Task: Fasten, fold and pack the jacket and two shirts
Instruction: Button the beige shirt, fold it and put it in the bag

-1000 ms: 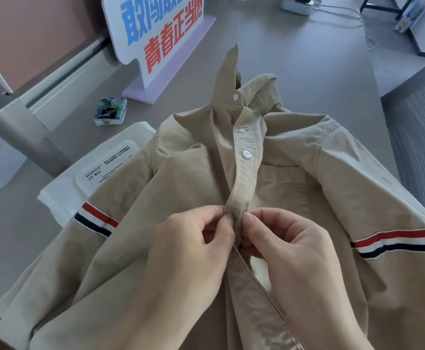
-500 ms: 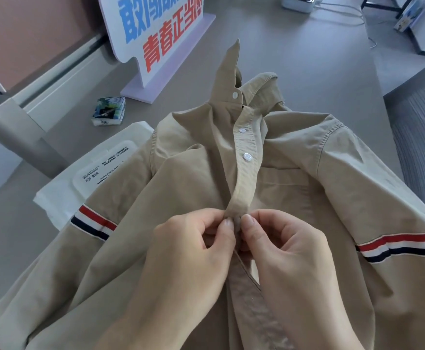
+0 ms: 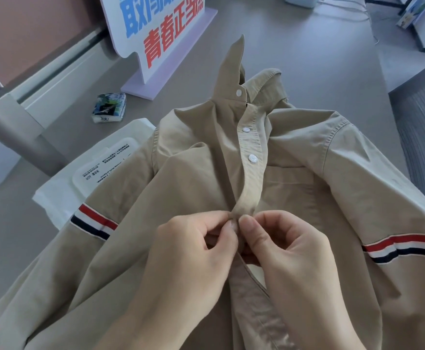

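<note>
1. Recorded grey table (image 3: 307, 59) running from near edge to far end, bearing all items below.
2. Found beige shirt (image 3: 181, 188) spread front-up across near half of table, collar toward far end, sleeves out left and right, each banded red, white and navy.
3. Noted standing sign (image 3: 156, 29) with blue and red characters at far left.
4. Noted white labelled packet (image 3: 100, 173) left of shirt, partly beneath left sleeve.
5. Observed left hand (image 3: 188, 269) and right hand (image 3: 289, 263) at near centre, thumb and forefinger of each pinching shirt placket (image 3: 249, 193), thumb tips nearly touching; could not discern any button under fingers.
6. Logged small printed tissue pack (image 3: 109, 107) between sign and packet.
7. Counted two white buttons (image 3: 252, 158) on placket beyond hands, plus collar button (image 3: 239, 92) farther off.
</note>
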The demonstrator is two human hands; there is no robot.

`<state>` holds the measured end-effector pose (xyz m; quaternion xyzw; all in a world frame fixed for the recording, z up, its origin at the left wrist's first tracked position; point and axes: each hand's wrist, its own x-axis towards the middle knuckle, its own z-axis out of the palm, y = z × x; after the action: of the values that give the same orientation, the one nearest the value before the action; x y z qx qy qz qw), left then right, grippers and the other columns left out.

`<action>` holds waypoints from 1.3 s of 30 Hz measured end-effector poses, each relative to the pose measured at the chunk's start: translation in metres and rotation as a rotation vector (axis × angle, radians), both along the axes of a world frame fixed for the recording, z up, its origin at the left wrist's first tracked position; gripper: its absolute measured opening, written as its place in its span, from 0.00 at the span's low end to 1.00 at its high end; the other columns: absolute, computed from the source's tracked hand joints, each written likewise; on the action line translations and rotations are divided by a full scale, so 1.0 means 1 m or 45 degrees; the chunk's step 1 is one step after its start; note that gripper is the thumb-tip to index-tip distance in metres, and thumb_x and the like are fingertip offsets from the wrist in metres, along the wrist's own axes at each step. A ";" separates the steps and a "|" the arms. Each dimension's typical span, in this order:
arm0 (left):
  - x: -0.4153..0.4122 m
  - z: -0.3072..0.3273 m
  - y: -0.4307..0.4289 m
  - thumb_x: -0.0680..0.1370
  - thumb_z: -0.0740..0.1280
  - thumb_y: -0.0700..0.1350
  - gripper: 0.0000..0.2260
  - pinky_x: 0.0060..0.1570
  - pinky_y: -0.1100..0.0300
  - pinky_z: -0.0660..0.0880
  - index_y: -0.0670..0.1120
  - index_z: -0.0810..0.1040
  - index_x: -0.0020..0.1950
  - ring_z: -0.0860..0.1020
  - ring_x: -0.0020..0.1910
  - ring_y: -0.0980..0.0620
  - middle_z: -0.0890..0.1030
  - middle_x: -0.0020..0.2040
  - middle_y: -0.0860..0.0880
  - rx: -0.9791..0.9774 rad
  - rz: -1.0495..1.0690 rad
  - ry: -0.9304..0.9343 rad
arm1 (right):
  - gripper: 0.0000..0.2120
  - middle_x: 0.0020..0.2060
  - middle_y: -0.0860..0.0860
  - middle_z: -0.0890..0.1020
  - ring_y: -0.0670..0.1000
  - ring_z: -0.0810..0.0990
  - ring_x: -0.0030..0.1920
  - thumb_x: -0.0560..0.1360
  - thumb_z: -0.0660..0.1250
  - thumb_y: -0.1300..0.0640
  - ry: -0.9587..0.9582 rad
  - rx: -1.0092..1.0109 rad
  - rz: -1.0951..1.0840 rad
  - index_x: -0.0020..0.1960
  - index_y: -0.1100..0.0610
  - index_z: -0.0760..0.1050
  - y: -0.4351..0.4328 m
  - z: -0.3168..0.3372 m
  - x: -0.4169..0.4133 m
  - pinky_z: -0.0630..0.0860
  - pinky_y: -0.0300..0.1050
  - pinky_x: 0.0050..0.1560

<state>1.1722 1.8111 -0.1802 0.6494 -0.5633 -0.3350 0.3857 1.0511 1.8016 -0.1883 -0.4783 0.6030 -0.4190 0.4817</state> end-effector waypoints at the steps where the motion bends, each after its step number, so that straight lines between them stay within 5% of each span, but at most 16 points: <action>1: 0.000 -0.001 0.000 0.71 0.62 0.54 0.09 0.30 0.56 0.74 0.55 0.80 0.44 0.81 0.32 0.53 0.83 0.30 0.54 -0.016 -0.008 -0.001 | 0.09 0.30 0.55 0.83 0.60 0.83 0.34 0.71 0.71 0.51 0.002 0.017 -0.007 0.36 0.56 0.80 -0.001 -0.003 -0.001 0.81 0.61 0.40; 5: -0.003 0.003 -0.001 0.73 0.65 0.56 0.09 0.30 0.60 0.73 0.55 0.83 0.42 0.80 0.32 0.53 0.83 0.30 0.54 0.027 -0.074 0.068 | 0.09 0.29 0.51 0.84 0.46 0.81 0.29 0.74 0.69 0.57 0.025 0.175 0.012 0.36 0.55 0.81 -0.002 -0.010 -0.007 0.77 0.39 0.31; 7: -0.001 -0.001 -0.003 0.75 0.68 0.54 0.06 0.32 0.65 0.74 0.58 0.84 0.42 0.81 0.33 0.59 0.83 0.32 0.58 0.087 -0.056 0.089 | 0.11 0.27 0.50 0.82 0.44 0.78 0.27 0.74 0.67 0.52 0.056 0.122 -0.008 0.35 0.55 0.81 0.001 -0.005 -0.011 0.75 0.39 0.29; 11: 0.009 -0.008 -0.003 0.77 0.65 0.49 0.08 0.40 0.58 0.80 0.55 0.84 0.45 0.84 0.37 0.55 0.85 0.37 0.55 0.294 0.030 0.310 | 0.19 0.26 0.46 0.80 0.39 0.74 0.26 0.63 0.65 0.35 0.223 0.167 0.336 0.37 0.50 0.79 0.016 0.011 -0.024 0.71 0.33 0.29; 14: 0.015 -0.006 0.009 0.76 0.66 0.46 0.08 0.31 0.71 0.74 0.60 0.82 0.45 0.80 0.36 0.66 0.81 0.40 0.68 0.217 -0.015 0.083 | 0.15 0.26 0.44 0.77 0.42 0.74 0.29 0.65 0.72 0.44 0.674 0.251 0.664 0.32 0.54 0.73 0.022 0.004 -0.032 0.68 0.32 0.30; 16: 0.015 -0.006 0.021 0.74 0.68 0.49 0.05 0.26 0.75 0.69 0.60 0.80 0.42 0.77 0.34 0.67 0.79 0.38 0.70 0.206 -0.055 -0.009 | 0.17 0.24 0.47 0.72 0.44 0.71 0.28 0.68 0.71 0.48 0.757 0.211 0.669 0.32 0.58 0.69 0.025 -0.005 -0.037 0.65 0.36 0.30; 17: 0.013 -0.008 0.028 0.72 0.70 0.52 0.01 0.28 0.75 0.68 0.59 0.80 0.41 0.77 0.34 0.67 0.79 0.37 0.68 0.217 -0.069 -0.086 | 0.18 0.23 0.48 0.69 0.44 0.68 0.26 0.68 0.70 0.47 0.706 0.201 0.619 0.34 0.60 0.69 0.028 -0.009 -0.039 0.64 0.39 0.29; 20: 0.014 -0.026 0.047 0.64 0.72 0.60 0.11 0.31 0.69 0.68 0.58 0.75 0.38 0.74 0.34 0.60 0.76 0.34 0.57 0.192 -0.158 -0.592 | 0.21 0.24 0.49 0.64 0.48 0.63 0.28 0.66 0.66 0.45 0.326 0.292 0.457 0.34 0.64 0.68 0.041 -0.010 -0.036 0.60 0.46 0.31; 23: 0.011 -0.033 0.060 0.67 0.75 0.51 0.07 0.32 0.59 0.71 0.52 0.79 0.38 0.74 0.35 0.51 0.76 0.33 0.55 0.104 -0.065 -0.812 | 0.31 0.29 0.56 0.72 0.52 0.68 0.32 0.62 0.72 0.37 0.039 0.446 0.370 0.37 0.67 0.72 0.059 -0.003 -0.042 0.64 0.50 0.35; 25: 0.010 -0.021 0.062 0.74 0.71 0.48 0.03 0.34 0.65 0.69 0.50 0.81 0.41 0.75 0.37 0.53 0.77 0.35 0.55 0.121 0.036 -0.698 | 0.23 0.31 0.61 0.80 0.53 0.75 0.33 0.68 0.72 0.43 -0.039 0.487 0.308 0.39 0.65 0.78 0.068 0.008 -0.052 0.71 0.52 0.37; 28: 0.008 0.008 0.066 0.78 0.64 0.48 0.06 0.31 0.71 0.68 0.51 0.79 0.43 0.74 0.33 0.59 0.78 0.35 0.55 0.233 0.153 -0.425 | 0.15 0.25 0.52 0.80 0.49 0.77 0.28 0.73 0.70 0.51 -0.104 0.423 0.222 0.29 0.56 0.80 0.080 0.030 -0.063 0.73 0.45 0.34; 30: 0.007 0.027 0.070 0.80 0.62 0.50 0.08 0.33 0.68 0.68 0.52 0.78 0.44 0.77 0.37 0.58 0.80 0.37 0.54 0.324 0.157 -0.245 | 0.15 0.25 0.51 0.79 0.48 0.76 0.26 0.74 0.69 0.54 -0.177 0.406 0.205 0.29 0.55 0.79 0.084 0.041 -0.065 0.72 0.43 0.32; 34: 0.007 0.039 0.080 0.79 0.63 0.49 0.09 0.55 0.44 0.76 0.50 0.82 0.46 0.81 0.50 0.45 0.85 0.44 0.48 0.542 0.213 0.411 | 0.09 0.33 0.59 0.82 0.57 0.78 0.35 0.76 0.67 0.58 -0.345 0.445 0.198 0.40 0.61 0.81 0.085 0.049 -0.057 0.76 0.51 0.40; 36: 0.005 0.040 0.082 0.80 0.63 0.46 0.10 0.56 0.43 0.77 0.46 0.83 0.46 0.82 0.51 0.41 0.85 0.47 0.43 0.593 0.253 0.644 | 0.09 0.34 0.60 0.82 0.58 0.78 0.37 0.76 0.66 0.59 -0.414 0.416 0.193 0.41 0.61 0.81 0.086 0.048 -0.053 0.75 0.54 0.44; 39: 0.003 0.033 0.086 0.80 0.63 0.45 0.11 0.55 0.45 0.77 0.47 0.84 0.44 0.83 0.48 0.45 0.86 0.44 0.44 0.584 0.265 0.689 | 0.10 0.35 0.58 0.83 0.55 0.80 0.35 0.76 0.65 0.59 -0.538 0.373 0.213 0.39 0.60 0.82 0.089 0.042 -0.047 0.76 0.50 0.42</action>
<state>1.1750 1.8966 -0.1476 0.6606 -0.2821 -0.5713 0.3972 1.0038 1.8903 -0.1462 -0.3536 0.5018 -0.3766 0.6937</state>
